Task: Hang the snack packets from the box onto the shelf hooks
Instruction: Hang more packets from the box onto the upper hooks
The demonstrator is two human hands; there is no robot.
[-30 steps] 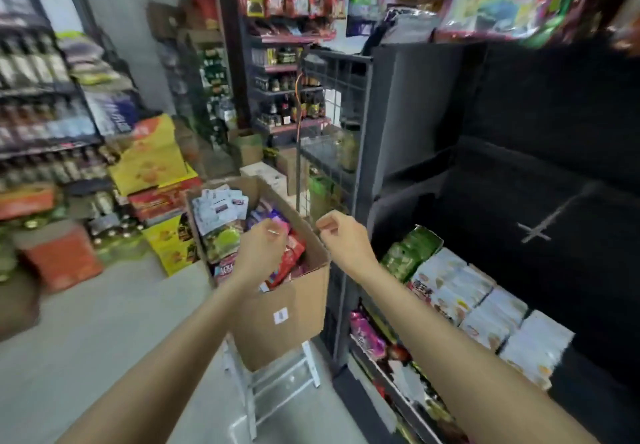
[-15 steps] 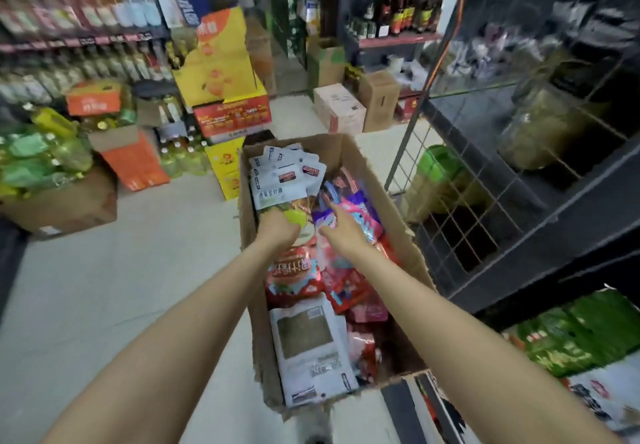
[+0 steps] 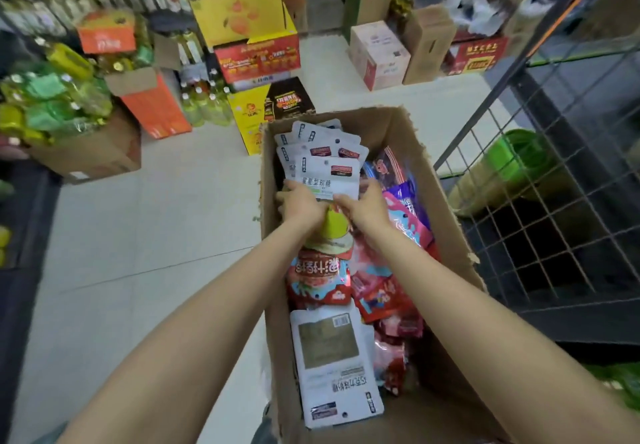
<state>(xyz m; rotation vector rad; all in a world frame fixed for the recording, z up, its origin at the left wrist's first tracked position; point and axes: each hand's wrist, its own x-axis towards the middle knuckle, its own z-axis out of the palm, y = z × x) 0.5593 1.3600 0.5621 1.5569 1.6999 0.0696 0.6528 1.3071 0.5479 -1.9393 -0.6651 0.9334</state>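
An open cardboard box [image 3: 446,222] below me holds several snack packets. A fanned stack of white packets [image 3: 322,156] lies at its far end. Both hands reach into the box side by side. My left hand [image 3: 301,203] grips the near left edge of the front white packet, and my right hand [image 3: 363,203] grips its near right edge. Under the hands lie a green-and-yellow packet [image 3: 334,227], a red packet [image 3: 320,279] and a white packet face down [image 3: 334,364]. Purple and pink packets [image 3: 405,201] fill the right side.
A black wire-mesh shelf rack [image 3: 540,235] stands right of the box, with a green item [image 3: 519,156] behind the mesh. Cartons [image 3: 377,52], a yellow-red display stack [image 3: 256,52] and bottles [image 3: 204,104] stand on the tiled floor [image 3: 156,235] beyond.
My view swung from the shelf down over the box. Both hands dropped into the box and moved forward, closing on the lower edge of the front white packet.
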